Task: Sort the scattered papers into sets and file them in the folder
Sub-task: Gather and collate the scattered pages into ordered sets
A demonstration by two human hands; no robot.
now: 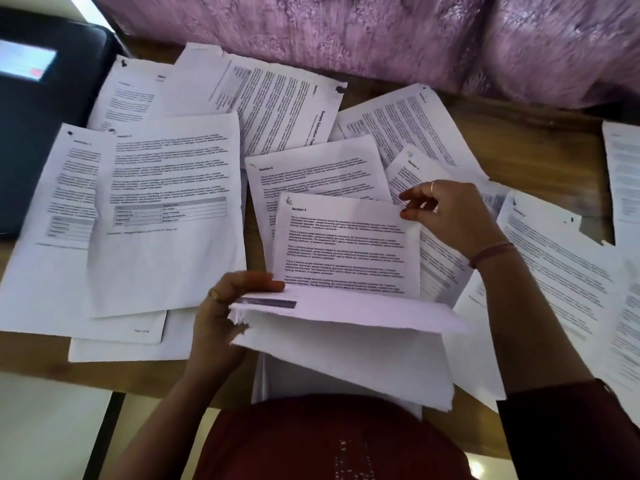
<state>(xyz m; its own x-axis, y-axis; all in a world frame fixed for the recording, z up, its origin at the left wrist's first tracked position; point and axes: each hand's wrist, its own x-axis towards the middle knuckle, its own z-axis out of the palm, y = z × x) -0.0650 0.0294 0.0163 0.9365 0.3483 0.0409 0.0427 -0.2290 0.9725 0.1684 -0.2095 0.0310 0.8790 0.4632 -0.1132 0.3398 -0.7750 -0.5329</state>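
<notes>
Several printed white sheets lie scattered and overlapping over a wooden table [540,140]. My left hand [221,306] grips the left edge of a thick stack of papers [346,348] held just above the table's near edge. My right hand [446,216] pinches the top right corner of a "Section 3" sheet [346,247], which stands tilted on top of the stack. A dark folder [38,140] with a white label lies at the table's far left, partly under the sheets.
A pink fluffy cushion [381,32] runs along the table's far edge. More sheets [623,188] lie at the right edge of the table. A large two-sheet pile [162,216] sits left of my hands. Pale floor shows at lower left.
</notes>
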